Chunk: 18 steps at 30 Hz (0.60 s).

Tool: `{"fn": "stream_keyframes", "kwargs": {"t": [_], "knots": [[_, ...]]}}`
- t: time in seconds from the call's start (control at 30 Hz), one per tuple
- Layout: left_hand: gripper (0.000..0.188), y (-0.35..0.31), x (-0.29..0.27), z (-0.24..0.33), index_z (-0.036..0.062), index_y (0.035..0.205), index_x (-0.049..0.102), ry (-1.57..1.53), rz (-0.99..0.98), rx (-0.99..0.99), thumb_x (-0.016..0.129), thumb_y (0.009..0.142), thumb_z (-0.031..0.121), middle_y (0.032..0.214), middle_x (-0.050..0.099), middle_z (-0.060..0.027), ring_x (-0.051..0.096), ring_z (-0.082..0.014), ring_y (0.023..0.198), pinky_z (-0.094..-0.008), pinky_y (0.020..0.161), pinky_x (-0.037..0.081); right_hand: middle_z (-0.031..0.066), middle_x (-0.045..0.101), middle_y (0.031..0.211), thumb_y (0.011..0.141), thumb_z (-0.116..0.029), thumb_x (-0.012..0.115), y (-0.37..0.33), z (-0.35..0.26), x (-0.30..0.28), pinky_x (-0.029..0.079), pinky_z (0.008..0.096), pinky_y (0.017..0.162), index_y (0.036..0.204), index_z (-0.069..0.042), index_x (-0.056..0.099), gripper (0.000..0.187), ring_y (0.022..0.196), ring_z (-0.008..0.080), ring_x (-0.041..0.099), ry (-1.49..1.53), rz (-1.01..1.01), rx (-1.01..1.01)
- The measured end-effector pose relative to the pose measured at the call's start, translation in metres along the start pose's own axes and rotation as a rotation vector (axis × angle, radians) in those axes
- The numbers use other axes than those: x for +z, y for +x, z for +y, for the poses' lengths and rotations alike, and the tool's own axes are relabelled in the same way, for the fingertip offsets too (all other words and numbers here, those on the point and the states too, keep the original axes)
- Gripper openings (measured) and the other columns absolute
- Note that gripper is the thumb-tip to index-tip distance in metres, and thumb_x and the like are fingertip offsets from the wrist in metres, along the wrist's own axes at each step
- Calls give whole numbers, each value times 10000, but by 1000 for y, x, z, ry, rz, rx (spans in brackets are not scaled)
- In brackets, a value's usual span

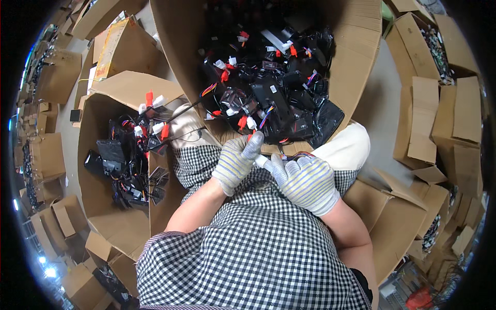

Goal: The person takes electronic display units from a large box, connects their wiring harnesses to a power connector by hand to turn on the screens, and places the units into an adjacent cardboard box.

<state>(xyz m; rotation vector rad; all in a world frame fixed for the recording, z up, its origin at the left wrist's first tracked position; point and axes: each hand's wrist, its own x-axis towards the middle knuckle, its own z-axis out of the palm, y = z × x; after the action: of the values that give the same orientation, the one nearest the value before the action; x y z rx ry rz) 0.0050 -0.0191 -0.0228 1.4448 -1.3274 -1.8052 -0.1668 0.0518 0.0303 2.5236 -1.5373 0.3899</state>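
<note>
Both my hands wear grey-white gloves with yellow and blue stripes, and they meet above my lap at the near edge of a large carton (356, 62). A white plug connector (262, 160) sits between them. My left hand (232, 164) is closed, its thumb pressed along the fingers at one end of the connector. My right hand (306, 182) pinches the other end, with thin coloured wires (302, 154) just behind its fingers. Inside the carton lie many black boxy electronic devices (271, 98) with cables and red and white connectors. A red connector (243, 122) rests just beyond my left hand.
At my left stands a second open carton (116, 222) with more black devices (111, 151) and wired plugs. Cardboard boxes (421, 119) line the right side, some filled with small parts. Another open carton (395, 219) is close to my right elbow.
</note>
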Motion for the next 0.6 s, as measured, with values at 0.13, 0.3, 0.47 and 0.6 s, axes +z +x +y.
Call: {"fn": "stream_keyframes", "kwargs": {"t": [0.13,0.3,0.47,0.6], "knots": [[559,3,6,-2,13,750,673,294,-21,-104,529,892,534,606,610,-69,556,-128,583,-298,610,465,-4,497,570,836,-248,572,-1,-2,13,431,298,437,913,-69,641,206,483,143,525,-51,-45,-107],[524,7,-9,-3,61,791,690,690,-441,54,516,872,549,700,644,-162,637,-319,698,-404,686,497,37,547,594,878,-279,524,-6,7,26,436,351,402,904,-156,602,148,506,195,572,270,-241,-35],[334,57,17,48,179,1039,649,1256,-136,757,704,718,251,1194,558,-49,531,-288,1078,-419,872,436,82,631,660,910,-274,463,-17,1,39,527,550,739,953,-164,618,195,594,247,646,436,-560,-37],[242,125,24,20,166,961,661,1623,-248,759,686,735,246,1131,592,-33,557,-253,1033,-395,835,464,68,646,706,900,-309,488,-10,-8,35,510,581,746,941,-162,618,200,605,250,647,470,-560,-25]]}}
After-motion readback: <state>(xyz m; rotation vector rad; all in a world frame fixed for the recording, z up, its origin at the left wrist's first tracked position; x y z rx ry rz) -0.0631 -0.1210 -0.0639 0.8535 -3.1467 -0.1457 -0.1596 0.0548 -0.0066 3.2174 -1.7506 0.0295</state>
